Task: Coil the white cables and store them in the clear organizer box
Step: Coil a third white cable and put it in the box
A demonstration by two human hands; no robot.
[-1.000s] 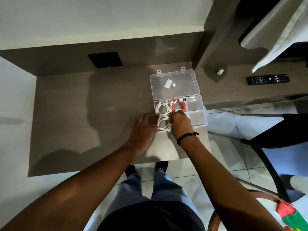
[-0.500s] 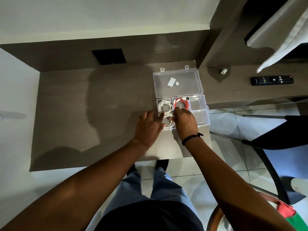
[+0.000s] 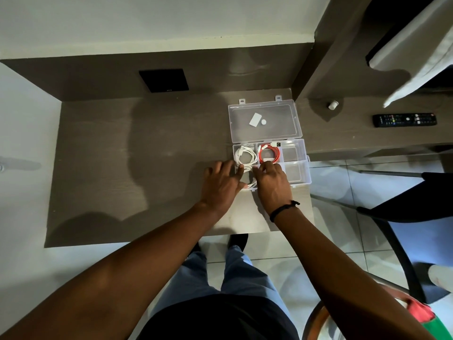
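A clear organizer box (image 3: pixel 300 179) lies open on the dark desk, its lid (image 3: pixel 282 111) folded back flat. One coiled white cable (image 3: pixel 245 155) fills the far left compartment. A red coiled cable (image 3: pixel 269 153) lies in the compartment beside it. A second white cable (image 3: pixel 250 184) sits in the near left compartment, partly hidden by both hands. My left hand (image 3: pixel 221 185) rests at the box's left side with fingertips on that cable. My right hand (image 3: pixel 273 184) presses on it from the right, fingers pinched at its upper loop.
The desk (image 3: pixel 137 168) stretches wide to the left of the box. A black remote (image 3: pixel 404 119) and a small white cap (image 3: pixel 333 104) lie on the shelf at right. A black panel (image 3: pixel 163 80) sits on the back wall. A chair (image 3: pixel 404 207) stands at right.
Both hands stay on the near white cable, fingers shifting slightly as it settles into the compartment. The view has drifted a little; the box has not moved.
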